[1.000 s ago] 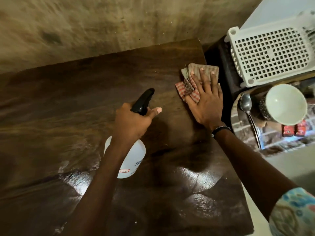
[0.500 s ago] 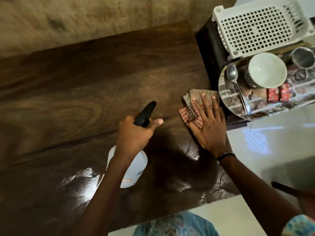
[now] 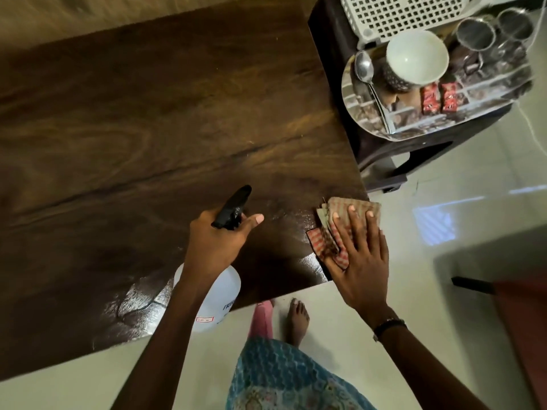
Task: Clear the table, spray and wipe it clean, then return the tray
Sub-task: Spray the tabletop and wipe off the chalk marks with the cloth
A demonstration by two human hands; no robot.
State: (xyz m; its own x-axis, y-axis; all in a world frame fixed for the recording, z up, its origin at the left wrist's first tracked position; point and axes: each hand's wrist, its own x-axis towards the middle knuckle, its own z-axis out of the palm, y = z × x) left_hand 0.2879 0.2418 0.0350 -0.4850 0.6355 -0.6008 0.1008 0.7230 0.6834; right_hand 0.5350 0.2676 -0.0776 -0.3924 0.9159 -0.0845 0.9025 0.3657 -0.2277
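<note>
The dark wooden table (image 3: 148,128) fills the left of the view, with wet shiny patches near its front edge. My left hand (image 3: 217,242) grips a white spray bottle (image 3: 217,297) by its black trigger head, held above the front edge. My right hand (image 3: 359,255) lies flat on a folded checked cloth (image 3: 328,232) at the table's front right corner, where the cloth overhangs the edge. The shiny metal tray (image 3: 370,119) sits on a dark stand to the right of the table.
The tray carries a white bowl (image 3: 417,57), a spoon (image 3: 367,75), two red packets (image 3: 438,97) and steel cups (image 3: 476,34). A white lattice basket (image 3: 399,16) lies behind it. Pale floor tiles, my bare foot (image 3: 297,318) and a dark-handled red object (image 3: 485,287) are below.
My right hand has slid the cloth along the right side toward the front corner of the table. The view has tilted down, showing floor and foot. The bottle stays in my left hand.
</note>
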